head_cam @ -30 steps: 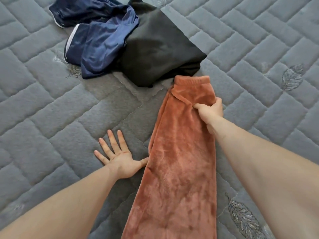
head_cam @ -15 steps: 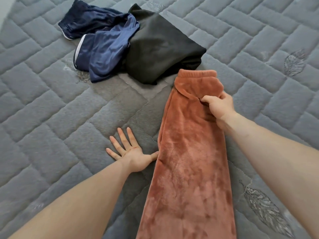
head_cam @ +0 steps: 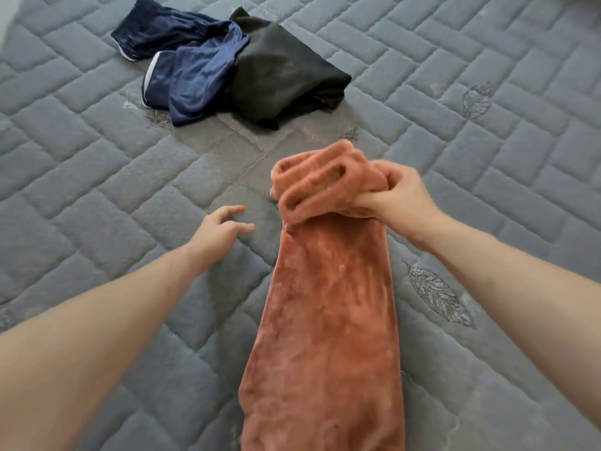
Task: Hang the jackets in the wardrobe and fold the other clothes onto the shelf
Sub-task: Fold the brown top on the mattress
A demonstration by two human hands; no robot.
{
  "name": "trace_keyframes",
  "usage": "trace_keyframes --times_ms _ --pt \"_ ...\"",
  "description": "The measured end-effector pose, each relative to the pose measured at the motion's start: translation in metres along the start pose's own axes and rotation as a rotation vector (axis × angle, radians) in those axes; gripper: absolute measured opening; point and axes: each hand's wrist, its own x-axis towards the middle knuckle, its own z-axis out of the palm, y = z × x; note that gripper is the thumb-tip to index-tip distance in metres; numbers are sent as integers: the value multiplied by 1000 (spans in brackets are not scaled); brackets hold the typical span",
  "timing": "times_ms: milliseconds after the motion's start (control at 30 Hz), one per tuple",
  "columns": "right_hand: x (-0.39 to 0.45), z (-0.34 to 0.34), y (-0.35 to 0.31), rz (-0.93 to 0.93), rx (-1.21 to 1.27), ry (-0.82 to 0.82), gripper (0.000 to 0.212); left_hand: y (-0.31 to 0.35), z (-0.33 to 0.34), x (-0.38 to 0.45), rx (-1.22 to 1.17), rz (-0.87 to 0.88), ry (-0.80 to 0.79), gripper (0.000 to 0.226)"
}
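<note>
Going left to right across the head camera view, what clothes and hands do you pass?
Navy shorts → left hand → black garment → orange fleece pants → right hand, gripping the pants' bunched top end.

two bare forearms, no sleeves or jewellery.

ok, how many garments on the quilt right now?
3. Orange fleece trousers in the near centre, their waistband end gripped by the right hand; navy shorts at far left; a black garment touching them on their right. The pile may hide more.
</note>
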Motion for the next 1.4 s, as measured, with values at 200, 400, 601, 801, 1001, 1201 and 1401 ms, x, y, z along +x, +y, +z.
trace_keyframes --times_ms 200,400,601,801,1001,1201,1401 --pt "-91 6 50 -66 -474 -77 22 10 8 -71 20 101 3 27" --pt "-138 3 94 288 -793 -282 50 20 48 -105 214 273 -99 27" --pt "-105 13 78 311 -554 126 42 48 68 -76 294 40 -44 87" --pt "-41 13 77 472 -316 234 106 82 80 -30 155 -79 -30 103" --pt "-9 4 89 644 -124 256 128 81 87 -12 -24 -224 -100 103" --pt "-15 -16 82 599 -58 158 38 79 77 -23 -68 -74 -124 30" --pt "-55 -29 50 203 -136 184 27 91 43 -79 72 198 -160 19"
